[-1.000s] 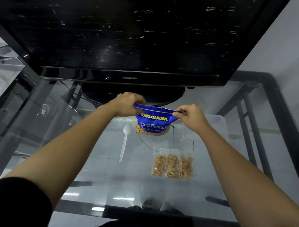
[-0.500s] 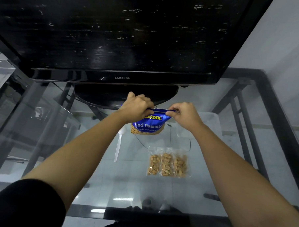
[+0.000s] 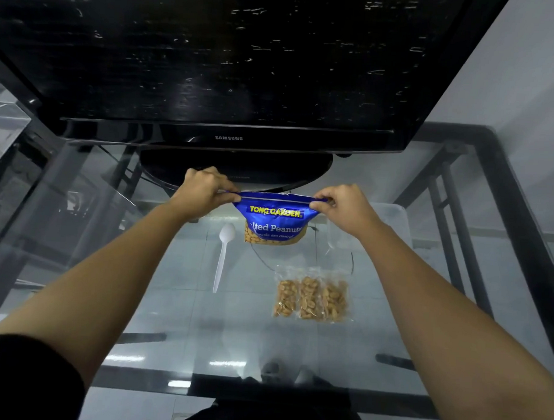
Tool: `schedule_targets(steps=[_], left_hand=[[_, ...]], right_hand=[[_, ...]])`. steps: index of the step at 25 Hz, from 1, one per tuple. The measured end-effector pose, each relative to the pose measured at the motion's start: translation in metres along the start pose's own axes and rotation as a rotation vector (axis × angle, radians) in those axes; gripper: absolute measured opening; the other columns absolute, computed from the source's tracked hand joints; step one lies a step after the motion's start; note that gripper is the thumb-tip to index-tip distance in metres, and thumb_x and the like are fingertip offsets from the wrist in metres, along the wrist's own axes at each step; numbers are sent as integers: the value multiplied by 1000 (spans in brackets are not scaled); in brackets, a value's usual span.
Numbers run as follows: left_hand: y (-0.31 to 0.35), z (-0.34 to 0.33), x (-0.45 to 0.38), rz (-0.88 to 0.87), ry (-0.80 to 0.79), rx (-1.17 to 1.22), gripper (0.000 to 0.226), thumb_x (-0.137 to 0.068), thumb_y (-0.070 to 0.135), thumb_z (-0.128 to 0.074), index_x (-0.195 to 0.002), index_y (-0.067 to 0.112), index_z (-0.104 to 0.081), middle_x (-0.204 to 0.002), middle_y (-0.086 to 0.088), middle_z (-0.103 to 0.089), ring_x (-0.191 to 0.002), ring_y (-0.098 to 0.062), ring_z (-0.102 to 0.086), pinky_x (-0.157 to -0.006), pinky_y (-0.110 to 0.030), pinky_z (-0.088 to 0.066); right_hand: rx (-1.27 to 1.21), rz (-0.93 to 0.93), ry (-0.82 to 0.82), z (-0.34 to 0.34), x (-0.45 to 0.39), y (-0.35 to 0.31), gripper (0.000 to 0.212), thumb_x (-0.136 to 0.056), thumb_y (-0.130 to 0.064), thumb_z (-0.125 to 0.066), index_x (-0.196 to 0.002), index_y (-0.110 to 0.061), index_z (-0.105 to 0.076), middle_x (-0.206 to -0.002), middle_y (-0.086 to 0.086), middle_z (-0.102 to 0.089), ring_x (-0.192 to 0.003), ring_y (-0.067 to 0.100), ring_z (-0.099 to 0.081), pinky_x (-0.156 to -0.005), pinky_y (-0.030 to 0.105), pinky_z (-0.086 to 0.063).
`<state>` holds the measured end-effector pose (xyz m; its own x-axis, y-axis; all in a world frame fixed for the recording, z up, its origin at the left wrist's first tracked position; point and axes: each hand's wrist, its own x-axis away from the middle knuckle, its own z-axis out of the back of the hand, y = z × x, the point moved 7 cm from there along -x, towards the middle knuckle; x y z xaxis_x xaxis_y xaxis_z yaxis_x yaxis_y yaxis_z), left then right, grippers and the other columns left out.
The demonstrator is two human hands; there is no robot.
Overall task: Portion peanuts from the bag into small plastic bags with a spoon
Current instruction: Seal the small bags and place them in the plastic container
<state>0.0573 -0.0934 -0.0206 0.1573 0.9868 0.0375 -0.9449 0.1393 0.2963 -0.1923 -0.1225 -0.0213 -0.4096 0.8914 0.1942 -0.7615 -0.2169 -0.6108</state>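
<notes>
A blue bag of salted peanuts [image 3: 275, 222] hangs upright above the glass table. My left hand [image 3: 203, 189] pinches its top left corner and my right hand [image 3: 342, 206] pinches its top right corner, so the top edge is stretched flat between them. A white plastic spoon [image 3: 223, 255] lies on the glass just left of the bag, bowl pointing away from me. Three small clear bags filled with peanuts [image 3: 311, 298] lie side by side on the glass, nearer to me and to the right.
A large black television [image 3: 231, 65] on a dark oval stand [image 3: 236, 168] fills the back of the glass table [image 3: 169, 316]. An empty clear plastic bag [image 3: 386, 227] lies under my right wrist. The table's black metal frame [image 3: 519, 226] runs along the right.
My left hand slid right along the bag's top until it nearly met the right hand, then went back to the left corner. The bag's top is stretched wide again.
</notes>
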Motion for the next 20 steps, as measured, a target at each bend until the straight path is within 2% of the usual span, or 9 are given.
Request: schedule_targets(steps=[3,6,7,9,10,12,14,16,20], left_hand=[[8,12,13,36,143,127,47,-83,36,-66,-125,17,-57,-116,-6,-62,-108,-24,-51,-91,-40,-38],[36,18,58,46,479,390,35,-85,25,-64,-116,10,-61,-100,1,-59,-86,-7,-52,-81,-19,-41],[47,3,73,58,470,442,28,-85,23,-62,-109,9,-65,-93,2,-60,-78,-2,-50,-75,-11,-39],[66,-46,90,115,289,490,20,-85,20,-62,-100,8,-69,-88,-4,-66,-69,-2,-51,-67,-3,-37],[71,-74,94,152,166,485,19,-86,18,-62,-102,8,-69,-90,-9,-68,-68,-6,-54,-69,-4,-40],[78,-117,93,195,-4,430,25,-88,15,-61,-111,8,-67,-99,-15,-66,-74,-19,-61,-80,-24,-50],[82,-137,85,213,-62,377,34,-89,18,-59,-121,8,-60,-109,-17,-60,-86,-28,-63,-86,-36,-50],[83,-145,76,220,-88,333,36,-88,18,-60,-123,8,-58,-114,-17,-55,-93,-31,-60,-87,-35,-46],[90,-141,68,162,-100,287,17,-86,13,-62,-99,3,-63,-105,-17,-57,-91,-30,-57,-83,-32,-47]], right_hand=[[118,64,62,5,8,-11,40,-90,-24,-58,-126,-8,-52,-125,12,-57,-117,21,-50,-84,29,-47],[47,177,392,13,45,-20,30,-89,-16,-57,-118,-7,-57,-110,11,-59,-104,22,-54,-79,22,-39],[27,213,448,7,59,-19,23,-89,-13,-56,-110,-6,-61,-101,10,-60,-96,22,-56,-77,19,-37],[39,233,346,-25,75,-10,18,-88,-9,-55,-103,-7,-64,-96,8,-62,-90,21,-57,-79,21,-40],[60,197,226,-46,77,-3,20,-90,-11,-53,-106,-8,-64,-101,8,-62,-94,21,-58,-83,23,-42],[120,100,39,-81,74,11,29,-92,-17,-51,-119,-9,-60,-114,8,-58,-106,23,-54,-89,27,-41],[201,36,-25,-100,68,18,37,-93,-23,-52,-127,-10,-54,-123,8,-53,-116,24,-48,-95,33,-42],[273,3,-58,-109,62,21,37,-92,-24,-54,-126,-10,-54,-127,8,-51,-120,25,-43,-98,35,-42],[331,34,-48,-110,62,16,22,-88,-13,-57,-109,-12,-63,-123,5,-55,-120,22,-42,-95,29,-39]])
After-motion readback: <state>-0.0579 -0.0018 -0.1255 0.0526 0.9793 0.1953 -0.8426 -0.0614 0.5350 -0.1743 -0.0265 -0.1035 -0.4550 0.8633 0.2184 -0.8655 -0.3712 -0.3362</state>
